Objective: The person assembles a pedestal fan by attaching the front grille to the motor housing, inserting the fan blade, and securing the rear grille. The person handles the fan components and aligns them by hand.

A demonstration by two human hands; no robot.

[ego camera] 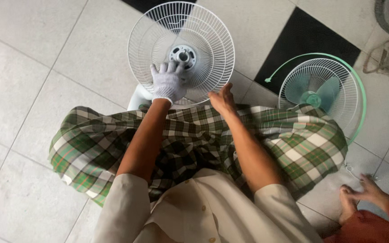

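Pale grey floor tiles (19, 49) with one black tile (302, 40), lit by soft daylight.
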